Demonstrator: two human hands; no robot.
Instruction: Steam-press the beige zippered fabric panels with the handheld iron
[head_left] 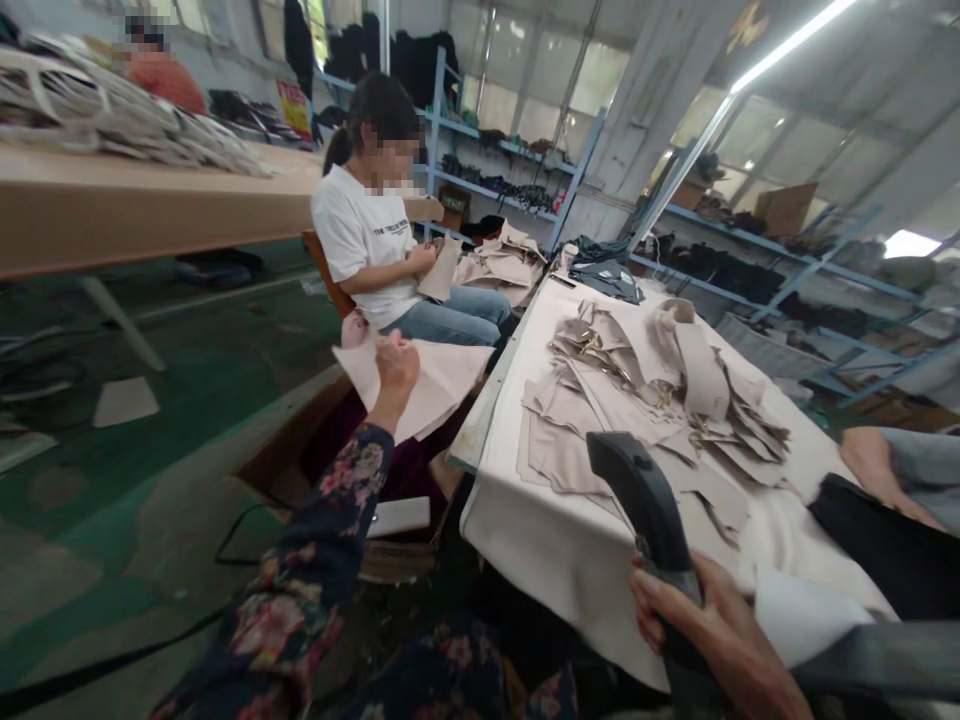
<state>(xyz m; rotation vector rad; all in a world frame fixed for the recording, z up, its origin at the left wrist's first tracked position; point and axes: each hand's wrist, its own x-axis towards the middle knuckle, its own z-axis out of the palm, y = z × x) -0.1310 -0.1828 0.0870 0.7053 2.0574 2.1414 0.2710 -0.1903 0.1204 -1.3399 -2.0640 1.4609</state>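
My left hand (397,365), at the end of a floral sleeve, is closed on a pale beige fabric piece (446,378). The cloth spreads out beside the table, with its far corner near the table edge. A small pinkish shape (354,328) shows behind its left corner; I cannot tell what it is. At the lower right, my right hand (701,620) is wrapped round a black curved handle (637,490). The handle's rounded top stands in front of a heap of beige fabric pieces (600,390) on the table. Its lower end is partly hidden by my fingers.
The table (540,560) has a white cover. A co-worker (367,220) in a white shirt sits across, holding beige cloth. Another person's hand (877,470) rests by black fabric (892,540) at right. A white flat object (401,515) lies below my left hand. Shelves (517,150) stand behind.
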